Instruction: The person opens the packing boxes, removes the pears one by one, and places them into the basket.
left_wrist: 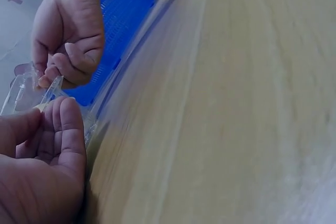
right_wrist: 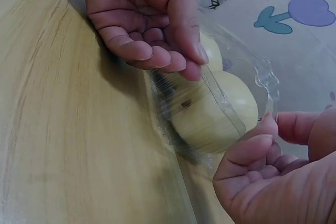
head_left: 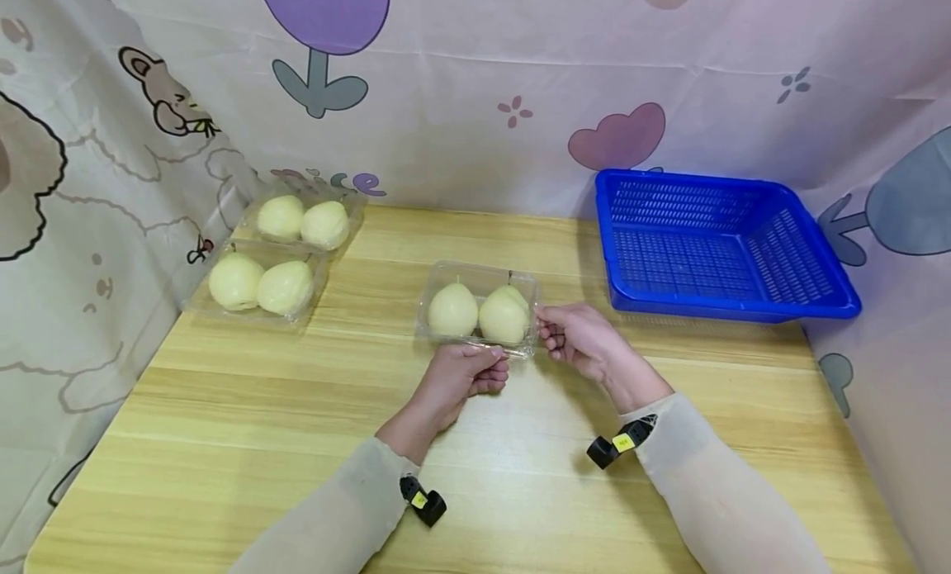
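A clear plastic clamshell box [head_left: 477,274] stands mid-table with two pale yellow pears inside, a left pear [head_left: 451,311] and a right pear [head_left: 505,316]. My left hand [head_left: 464,376] pinches the box's front rim between thumb and fingers. At the right side, my right hand [head_left: 583,339] grips the plastic edge near the corner. The right wrist view shows the left hand [right_wrist: 152,30] holding a strip of the rim, while the right hand [right_wrist: 273,166] pinches a ridged plastic edge. Both hands overlap part of the box in the left wrist view.
Two more clear boxes with pears, a rear box [head_left: 349,206] and a front box [head_left: 196,297], sit at the table's left edge. A blue plastic basket [head_left: 731,310] stands at the back right. A patterned cloth [head_left: 461,128] hangs behind the wooden table [head_left: 223,442].
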Demonstrator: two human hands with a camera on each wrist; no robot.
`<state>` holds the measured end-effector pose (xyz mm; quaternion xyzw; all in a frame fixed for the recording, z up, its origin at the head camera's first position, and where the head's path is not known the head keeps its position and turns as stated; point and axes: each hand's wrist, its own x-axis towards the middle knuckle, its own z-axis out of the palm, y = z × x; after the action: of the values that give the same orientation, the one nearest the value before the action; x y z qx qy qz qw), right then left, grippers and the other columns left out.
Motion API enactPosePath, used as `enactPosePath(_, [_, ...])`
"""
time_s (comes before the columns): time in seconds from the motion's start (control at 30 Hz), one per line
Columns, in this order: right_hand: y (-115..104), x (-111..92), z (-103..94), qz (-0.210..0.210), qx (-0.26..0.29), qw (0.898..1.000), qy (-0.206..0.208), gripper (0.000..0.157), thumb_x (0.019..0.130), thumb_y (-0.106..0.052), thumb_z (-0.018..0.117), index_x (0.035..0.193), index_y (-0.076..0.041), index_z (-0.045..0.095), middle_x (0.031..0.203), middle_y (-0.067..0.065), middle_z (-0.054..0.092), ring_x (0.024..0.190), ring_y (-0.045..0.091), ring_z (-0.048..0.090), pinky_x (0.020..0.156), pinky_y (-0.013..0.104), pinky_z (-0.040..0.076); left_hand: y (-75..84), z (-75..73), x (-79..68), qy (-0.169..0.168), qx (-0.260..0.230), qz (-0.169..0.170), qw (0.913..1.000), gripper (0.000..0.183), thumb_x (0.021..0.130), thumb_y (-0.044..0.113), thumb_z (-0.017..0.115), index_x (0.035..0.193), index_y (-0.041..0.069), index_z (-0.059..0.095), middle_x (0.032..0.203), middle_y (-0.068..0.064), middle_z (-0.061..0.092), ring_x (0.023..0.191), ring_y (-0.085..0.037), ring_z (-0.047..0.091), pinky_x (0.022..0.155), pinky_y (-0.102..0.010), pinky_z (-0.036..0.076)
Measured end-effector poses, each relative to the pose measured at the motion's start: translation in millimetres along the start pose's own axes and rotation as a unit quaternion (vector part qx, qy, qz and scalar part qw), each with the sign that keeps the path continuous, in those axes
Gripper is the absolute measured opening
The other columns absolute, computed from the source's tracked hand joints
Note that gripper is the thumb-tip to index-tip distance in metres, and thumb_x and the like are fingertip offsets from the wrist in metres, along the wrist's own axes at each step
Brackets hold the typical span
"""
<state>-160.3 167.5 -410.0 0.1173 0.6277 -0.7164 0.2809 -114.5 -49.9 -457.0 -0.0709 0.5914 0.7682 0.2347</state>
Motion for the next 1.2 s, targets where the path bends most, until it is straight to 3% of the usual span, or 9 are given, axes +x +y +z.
enactPosePath(0.37, [-8.5,-5.6,-2.5,-0.007,0.092,0.994,-0.060,0.027,0.112,-0.015,0.050,0.096,-0.007,0.070,0.076,-0.002,0.063,0.064,0.008,0.057,0.058,0.017,0.047,0.8,-1.4,-0.8,0.003,-0.006,-0.009,0.9999,0.031,0.104,0.008,0.067,0.118,-0.019,0.068,0.084,-0.007,0.075,0.075,-0.011,0.072,0.072,-0.023,0.064])
enactPosePath(0.77, [-4.5,-2.7,-2.0,-0.011,0.065,0.997,-0.037,0.021,0.111,-0.020,0.054,0.101,-0.005,0.066,0.078,-0.002,0.063,0.064,0.007,0.056,0.057,0.018,0.047,0.1,-5.9,0.6,0.014,-0.036,-0.012,0.9992,0.033,0.106,0.015,0.064,0.116,-0.017,0.068,0.085,-0.006,0.074,0.076,-0.012,0.072,0.072,-0.023,0.064])
enactPosePath(1.2, [-10.2,-1.8,0.4,-0.013,0.072,0.997,-0.030,0.021,0.110,-0.016,0.053,0.099,-0.003,0.065,0.077,-0.001,0.062,0.064,0.009,0.056,0.058,0.019,0.047,1.7,-5.6,-0.6,0.002,-0.013,-0.001,0.9999,0.035,0.107,0.013,0.063,0.119,-0.019,0.066,0.088,-0.007,0.076,0.077,-0.011,0.073,0.074,-0.023,0.064])
